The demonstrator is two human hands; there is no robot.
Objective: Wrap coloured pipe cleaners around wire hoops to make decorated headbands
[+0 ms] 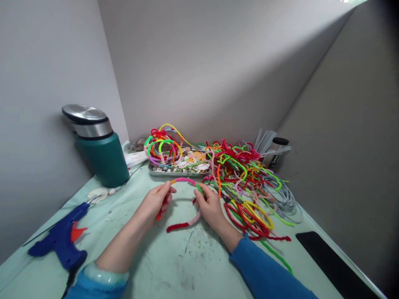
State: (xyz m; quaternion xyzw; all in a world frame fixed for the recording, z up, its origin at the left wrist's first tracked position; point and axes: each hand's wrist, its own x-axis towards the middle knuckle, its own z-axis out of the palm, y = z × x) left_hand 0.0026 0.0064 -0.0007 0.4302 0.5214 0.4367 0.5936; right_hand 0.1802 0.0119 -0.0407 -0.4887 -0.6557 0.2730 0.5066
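The bench [224, 278], covered in pale green cloth, carries everything. A heaped tangle of multicoloured fuzzy stems [232, 166] spreads from mid back edge toward the right edge, crowding the tray's right end; its strands are too knotted to count. At the far left corner stands one teal bottle [102, 162] with a steel lid. One shallow metal tray [179, 175] of shell-like pieces sits along the back edge, a bundle of bright looped stems [165, 142] in its left half. One blue glue gun [67, 236] with an orange trigger lies by the left edge, one flat black slab [336, 261] along the right edge, and one coil of grey cord [289, 201] farther back there.

Mid-bench, the left hand [158, 199] and right hand [212, 205] each have thumb and fingers closed on one curved orange, pink, green and red fuzzy strip [183, 180], raised in front of the tray and partly hidden by both. Red and yellow scissor handles [270, 222], seemingly two pairs, lie close beside the right forearm. At the far right corner are one black-lidded jar [278, 151] and several translucent sticks [264, 141]. One pale disc [101, 193] lies by the gun's nozzle.
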